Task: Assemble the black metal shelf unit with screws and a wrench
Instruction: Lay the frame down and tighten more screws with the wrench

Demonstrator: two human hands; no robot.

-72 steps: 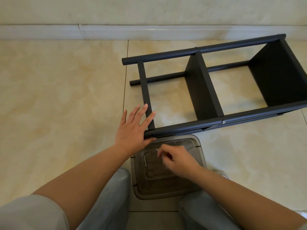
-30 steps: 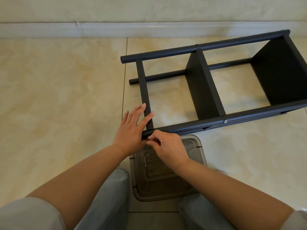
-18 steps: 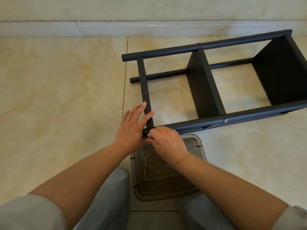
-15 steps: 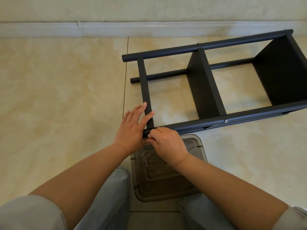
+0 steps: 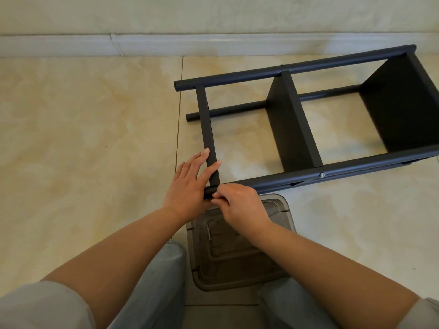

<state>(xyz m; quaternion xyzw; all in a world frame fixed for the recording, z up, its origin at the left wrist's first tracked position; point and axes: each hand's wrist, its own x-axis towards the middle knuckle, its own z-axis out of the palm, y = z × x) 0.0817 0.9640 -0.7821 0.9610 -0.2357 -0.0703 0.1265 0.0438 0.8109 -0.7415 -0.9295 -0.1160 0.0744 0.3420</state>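
The black metal shelf frame lies on its side on the tiled floor, with two shelf panels fitted at the middle and right. My left hand lies flat with straight fingers against the left crossbar, where it meets the near tube's end. My right hand pinches a small screw at that tube end; the fingers hide most of the screw. A silver screw head sits in the near tube further right. No wrench is in view.
A clear grey plastic tray sits between my knees, just under the near tube, with a loose screw in it. The wall's white skirting runs behind the frame. Open tiled floor lies to the left.
My right hand rose from the tray to the left end of the near tube and has stayed there, fingers shifting slightly. My left hand has kept its place on the crossbar.
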